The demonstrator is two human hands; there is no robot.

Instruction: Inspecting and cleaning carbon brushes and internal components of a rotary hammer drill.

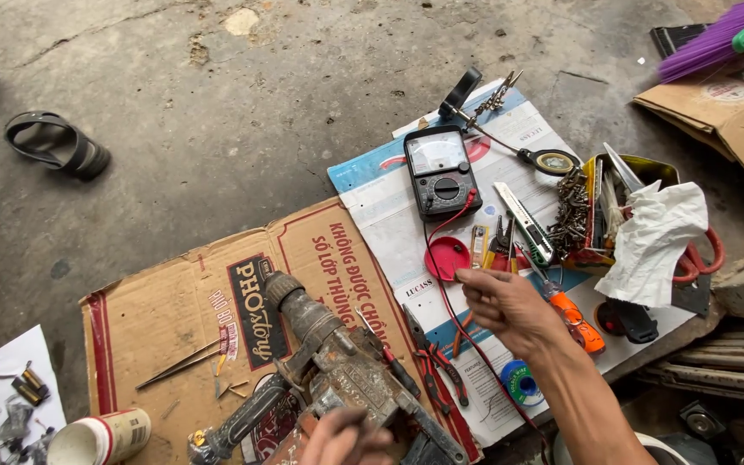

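Observation:
A worn, dirty rotary hammer drill lies on a flattened cardboard sheet. My left hand rests on the drill's rear body at the bottom edge, fingers curled on it. My right hand hovers over a white printed sheet, fingers loosely apart, holding nothing I can make out. It is just above red-handled pliers and beside a red round lid. A black analog multimeter with a red lead sits farther back.
A tin of screws, a utility knife, a crumpled white cloth, an orange tool and a solder spool crowd the right. Tweezers lie on the cardboard. A sandal, cup and purple broom sit around.

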